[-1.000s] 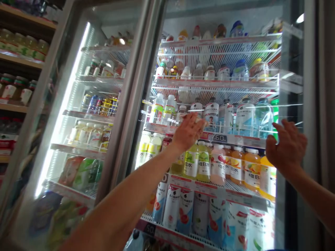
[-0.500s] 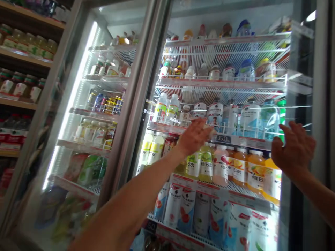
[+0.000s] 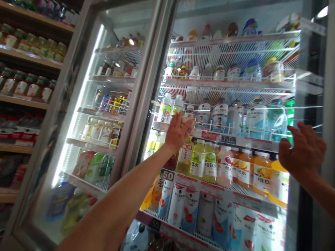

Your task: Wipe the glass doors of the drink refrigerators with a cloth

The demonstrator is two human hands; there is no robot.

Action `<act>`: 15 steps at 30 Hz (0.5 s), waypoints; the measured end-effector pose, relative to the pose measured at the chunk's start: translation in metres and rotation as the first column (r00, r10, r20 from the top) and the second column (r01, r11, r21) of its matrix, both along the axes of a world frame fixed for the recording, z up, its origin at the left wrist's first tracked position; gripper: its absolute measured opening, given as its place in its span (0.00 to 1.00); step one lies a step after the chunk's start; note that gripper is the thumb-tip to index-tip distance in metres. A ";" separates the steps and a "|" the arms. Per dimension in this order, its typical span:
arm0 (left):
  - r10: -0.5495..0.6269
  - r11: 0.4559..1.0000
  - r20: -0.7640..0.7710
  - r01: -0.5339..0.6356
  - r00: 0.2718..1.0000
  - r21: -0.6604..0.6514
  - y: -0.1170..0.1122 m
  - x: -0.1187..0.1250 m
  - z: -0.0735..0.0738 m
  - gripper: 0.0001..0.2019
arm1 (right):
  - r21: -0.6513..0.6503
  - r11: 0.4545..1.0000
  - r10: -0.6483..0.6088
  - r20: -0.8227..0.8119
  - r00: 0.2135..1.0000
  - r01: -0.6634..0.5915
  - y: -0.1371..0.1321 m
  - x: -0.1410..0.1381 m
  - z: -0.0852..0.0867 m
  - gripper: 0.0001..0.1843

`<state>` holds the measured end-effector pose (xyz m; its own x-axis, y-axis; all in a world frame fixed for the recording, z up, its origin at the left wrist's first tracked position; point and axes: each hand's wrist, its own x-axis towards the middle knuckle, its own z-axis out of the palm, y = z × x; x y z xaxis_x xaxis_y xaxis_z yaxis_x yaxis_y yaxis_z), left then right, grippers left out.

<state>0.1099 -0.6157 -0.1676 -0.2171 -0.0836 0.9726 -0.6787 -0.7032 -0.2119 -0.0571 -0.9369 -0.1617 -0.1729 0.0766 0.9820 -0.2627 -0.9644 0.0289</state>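
Observation:
My left hand (image 3: 177,134) reaches up in the middle of the view, its fingers stretched over a small pale wad (image 3: 187,122) that looks like a cloth. It is in front of the glass door of a drinks fridge, level with the shelf edge under several clear bottles (image 3: 165,108); whether it presses on the glass I cannot tell. On the right, my right hand (image 3: 303,150) is raised with fingers apart and holds nothing. It is near the door's right side, in front of an orange drink bottle (image 3: 279,181) and a green bottle.
Behind the glass stand shelves of bottles and cartons (image 3: 206,212), with a price tag (image 3: 227,139) on one rail. A metal door frame (image 3: 146,80) divides this from a second fridge section on the left. Wooden shelves (image 3: 23,54) with jars stand at the far left.
My left hand has moved left across the door with the pale wad. The view has shifted slightly, so the shelves sit further right; my right hand keeps about its place by the door's side.

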 end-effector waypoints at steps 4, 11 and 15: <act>0.004 0.961 -0.131 -0.041 0.991 -0.275 0.022 0.009 0.006 0.20 | -0.017 1.000 0.010 0.012 1.000 -0.009 0.001 0.001 0.001 0.27; -0.067 0.943 0.079 0.037 0.995 0.332 -0.023 -0.011 -0.031 0.18 | -0.084 0.996 0.011 0.085 0.996 -0.004 -0.019 0.011 0.005 0.28; -0.007 0.989 -0.081 -0.005 0.997 -0.147 0.014 0.005 -0.023 0.21 | -0.115 0.993 0.010 0.122 0.992 0.004 -0.026 0.016 0.006 0.29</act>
